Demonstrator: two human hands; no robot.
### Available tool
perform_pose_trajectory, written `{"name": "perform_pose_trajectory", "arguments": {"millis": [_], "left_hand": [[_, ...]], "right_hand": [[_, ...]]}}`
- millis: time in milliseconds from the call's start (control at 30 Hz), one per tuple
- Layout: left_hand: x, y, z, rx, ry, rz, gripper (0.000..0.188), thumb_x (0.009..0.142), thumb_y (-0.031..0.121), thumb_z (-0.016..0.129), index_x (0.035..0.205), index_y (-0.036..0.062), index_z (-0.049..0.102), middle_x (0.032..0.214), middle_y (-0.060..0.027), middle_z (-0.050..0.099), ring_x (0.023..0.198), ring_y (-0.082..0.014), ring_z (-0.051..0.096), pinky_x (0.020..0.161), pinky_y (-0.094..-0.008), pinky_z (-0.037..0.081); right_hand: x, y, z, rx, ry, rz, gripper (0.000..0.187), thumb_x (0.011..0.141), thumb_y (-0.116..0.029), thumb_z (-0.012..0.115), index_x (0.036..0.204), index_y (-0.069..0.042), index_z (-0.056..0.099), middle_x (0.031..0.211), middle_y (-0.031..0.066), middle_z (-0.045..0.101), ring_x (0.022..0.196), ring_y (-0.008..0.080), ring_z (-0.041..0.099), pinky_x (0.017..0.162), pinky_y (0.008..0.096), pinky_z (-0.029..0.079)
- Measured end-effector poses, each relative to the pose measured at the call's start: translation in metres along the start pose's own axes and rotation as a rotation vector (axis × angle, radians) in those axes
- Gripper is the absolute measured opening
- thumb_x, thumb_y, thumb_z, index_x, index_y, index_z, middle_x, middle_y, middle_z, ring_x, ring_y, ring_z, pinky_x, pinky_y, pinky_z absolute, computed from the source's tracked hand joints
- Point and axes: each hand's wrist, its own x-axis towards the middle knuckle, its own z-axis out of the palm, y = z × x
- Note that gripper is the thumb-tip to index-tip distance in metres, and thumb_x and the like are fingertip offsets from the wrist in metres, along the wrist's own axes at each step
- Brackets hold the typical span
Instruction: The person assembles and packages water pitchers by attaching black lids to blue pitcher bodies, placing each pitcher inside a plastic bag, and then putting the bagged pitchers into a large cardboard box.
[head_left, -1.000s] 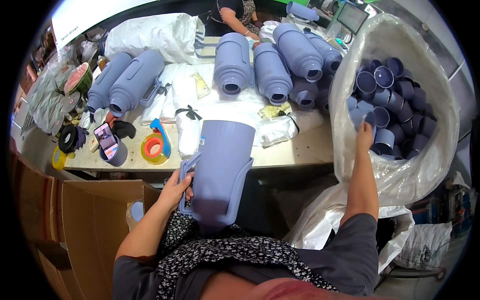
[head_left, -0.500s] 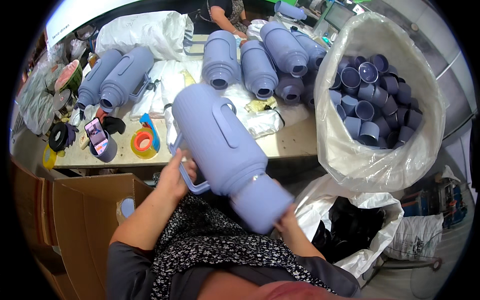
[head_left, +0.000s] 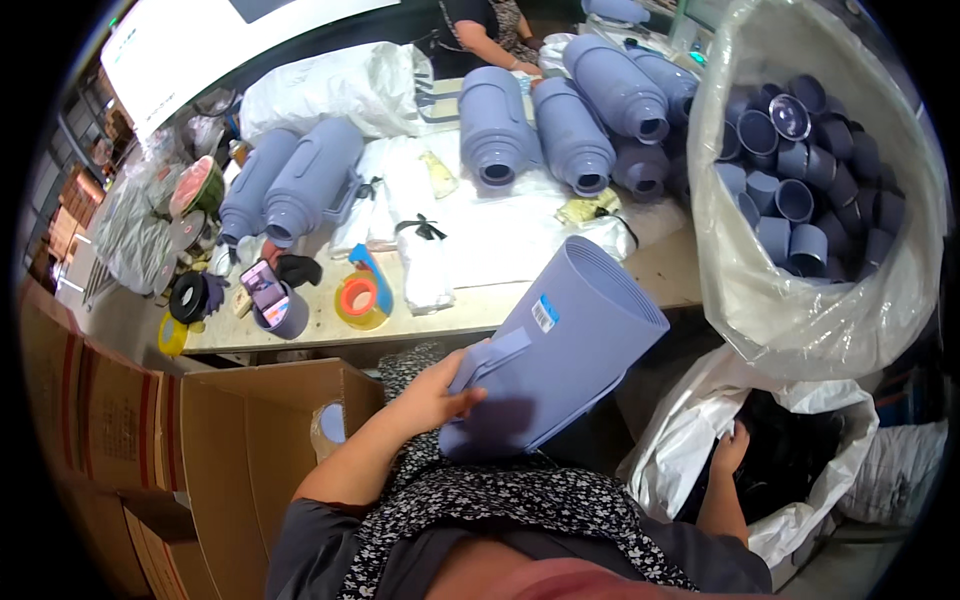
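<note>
My left hand (head_left: 440, 393) is wrapped round the side handle of a blue-purple thermos flask (head_left: 570, 345) in front of my lap. The flask is tilted, its ringed bottom end turned up to the right and its neck end low and out of sight. A small blue-and-white sticker (head_left: 544, 313) shows on its side. At the lower right my right hand (head_left: 733, 450) reaches into a white sack (head_left: 665, 460) of black parts (head_left: 785, 440). Its fingertips go among the dark parts, so I cannot see whether they grip anything.
Several more flasks (head_left: 497, 125) lie on the table (head_left: 450, 325). A big clear-lined sack (head_left: 830, 335) of blue cups (head_left: 795, 200) stands at right, an open carton (head_left: 230, 420) at lower left. Tape rolls (head_left: 362, 298) and a phone (head_left: 265, 288) in a cup sit near the edge. Another person's arm (head_left: 490, 48) shows beyond.
The flask has swung from neck-down at right to bottom-up at right, still in my left hand. My right hand has left its cup-capped end and moved into the sack. The view has shifted.
</note>
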Motion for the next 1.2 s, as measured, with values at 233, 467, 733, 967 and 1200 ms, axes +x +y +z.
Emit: {"name": "perform_pose_trajectory", "arguments": {"millis": [233,467,733,967,1200], "left_hand": [[0.006,0.003,0.008,0.014,-0.085,0.025,0.066,0.082,0.008,0.06,0.14,0.0127,0.029,0.094,-0.0045,0.056,0.063,-0.0099,0.051,0.059,-0.0246,0.046],[-0.005,0.003,0.01,-0.057,-0.056,-0.016,0.06,0.084,0.011,0.06,0.135,0.0047,0.03,0.095,-0.0022,0.053,0.069,-0.0077,0.05,0.062,-0.0234,0.046],[0.007,-0.008,0.012,-0.07,-0.031,-0.048,0.06,0.083,0.011,0.061,0.136,0.0092,0.033,0.085,-0.0009,0.053,0.064,-0.0066,0.049,0.06,-0.0224,0.045],[-0.008,0.001,0.013,-0.061,0.001,-0.016,0.065,0.078,0.0,0.058,0.138,0.0101,0.032,0.086,-0.0024,0.054,0.062,-0.0083,0.049,0.06,-0.0229,0.045],[-0.003,-0.001,0.016,-0.101,-0.037,0.037,0.066,0.076,-0.004,0.059,0.137,0.0098,0.035,0.09,-0.005,0.052,0.064,-0.009,0.047,0.062,-0.0231,0.043]], "right_hand": [[-0.14,0.078,0.045,-0.508,-0.348,0.704,0.058,0.079,-0.039,0.062,0.118,0.001,0.052,0.115,0.0263,0.053,0.11,0.036,0.05,0.092,0.0378,0.04],[-0.152,0.07,0.083,-0.36,-0.431,0.766,0.062,0.078,-0.043,0.063,0.119,0.002,0.052,0.115,0.0268,0.053,0.11,0.0356,0.051,0.092,0.0376,0.04],[-0.135,0.099,0.093,-0.242,-0.525,0.751,0.067,0.076,-0.048,0.063,0.119,0.002,0.052,0.115,0.0273,0.054,0.11,0.0352,0.051,0.093,0.0374,0.04],[-0.003,0.043,-0.059,0.155,-0.687,0.447,0.076,0.074,-0.057,0.061,0.117,0.005,0.054,0.111,0.0287,0.056,0.108,0.0327,0.054,0.09,0.0366,0.042],[0.017,-0.23,-0.166,0.498,-0.634,-0.307,0.051,0.072,-0.028,0.072,0.112,0.0,0.058,0.096,0.0112,0.062,0.086,0.0183,0.056,0.077,0.0301,0.045]]}}
